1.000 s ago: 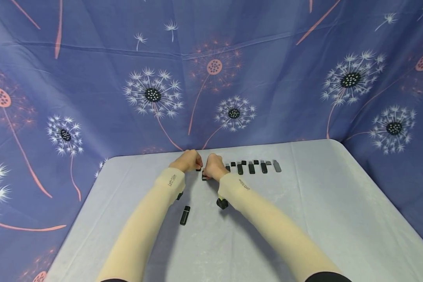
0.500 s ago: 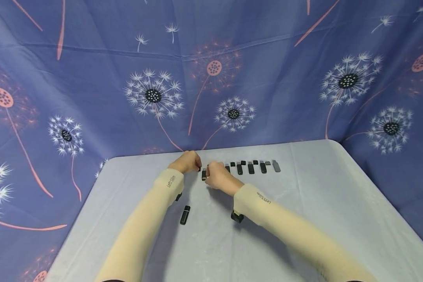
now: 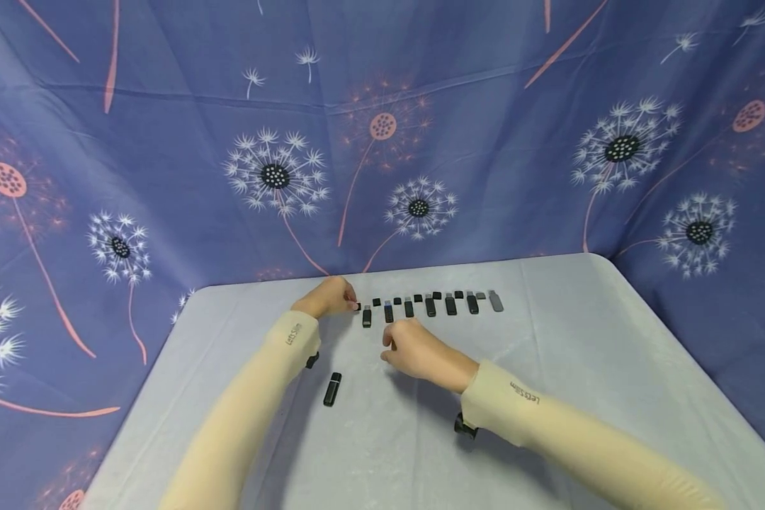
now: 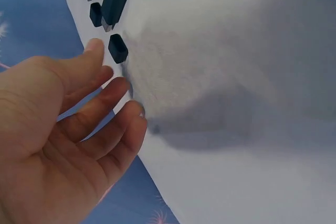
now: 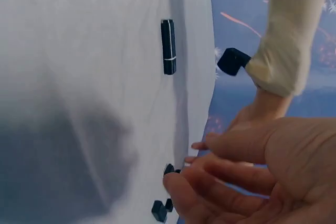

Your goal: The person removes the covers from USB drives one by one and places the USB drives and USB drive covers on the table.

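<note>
In the head view my left hand is at the left end of a row of USB sticks, fingertips beside a small black cap. The left wrist view has that cap on the tabletop, just beyond the thumb, with the fingers loosely bent around nothing. Closest to it is the leftmost black USB stick, its metal plug bare. My right hand hovers on the near side of the row, fingers relaxed and holding nothing. A capped black USB stick with a silver band lies nearer me.
Several uncapped sticks continue rightward, ending with a grey USB stick. Small caps, such as a black cap and a grey cap, lie along their far side. A blue dandelion-print curtain hangs behind the white-covered table.
My right hand has let go of the leftmost stick and drawn back towards me and to the right. My left hand has come slightly left, leaving the small cap on the table.
</note>
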Available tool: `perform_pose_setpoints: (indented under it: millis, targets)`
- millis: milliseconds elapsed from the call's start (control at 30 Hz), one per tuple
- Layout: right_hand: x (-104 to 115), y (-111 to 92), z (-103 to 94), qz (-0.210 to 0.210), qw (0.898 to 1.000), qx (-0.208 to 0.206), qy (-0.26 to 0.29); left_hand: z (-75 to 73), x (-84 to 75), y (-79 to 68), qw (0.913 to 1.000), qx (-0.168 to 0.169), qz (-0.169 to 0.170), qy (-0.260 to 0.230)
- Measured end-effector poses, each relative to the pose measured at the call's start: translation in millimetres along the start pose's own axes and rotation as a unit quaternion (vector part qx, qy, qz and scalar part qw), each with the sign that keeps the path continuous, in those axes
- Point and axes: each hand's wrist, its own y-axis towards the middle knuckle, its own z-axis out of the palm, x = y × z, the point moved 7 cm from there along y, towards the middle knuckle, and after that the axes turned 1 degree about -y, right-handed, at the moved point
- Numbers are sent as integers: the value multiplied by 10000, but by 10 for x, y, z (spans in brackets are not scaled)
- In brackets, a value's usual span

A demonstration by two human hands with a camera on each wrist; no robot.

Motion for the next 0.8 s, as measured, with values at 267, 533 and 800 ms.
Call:
perform_pose_setpoints:
  millis: [267,533,800]
  targets:
    - [-102,-371,-173,-653,9953,-701,155,-24,-63,-329,9982,-386,461,-18]
    - [-182,-611,-283,-583,9893,-1239,506,-46,-275,-812,9864,-1527,483,381]
    - [-229,-829,-360,-600,9792,-1851,575,-31,-543,-1235,9728,-2227,612,195]
